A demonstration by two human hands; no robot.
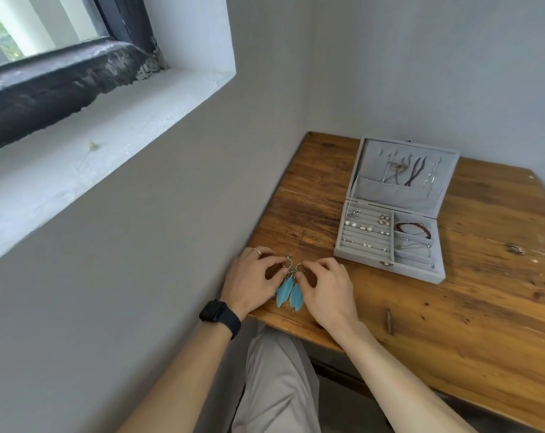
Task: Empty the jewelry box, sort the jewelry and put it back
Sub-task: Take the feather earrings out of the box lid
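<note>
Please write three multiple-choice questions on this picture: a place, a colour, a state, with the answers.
1. Where are the feather earrings? A) on the windowsill B) on the table, between the left hand and right hand C) on the lap
2. Their feathers are: A) red B) white C) turquoise
3. The jewelry box is: A) open B) shut C) lidless
Answers: 1 B, both hands pinch them there; 2 C, plainly blue-green; 3 A, necklaces show in the raised lid.

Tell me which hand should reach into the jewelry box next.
Right, probably. The right hand lies on the side of the open jewelry box; the left hand sits beyond the feather earrings, by the wall.
</note>
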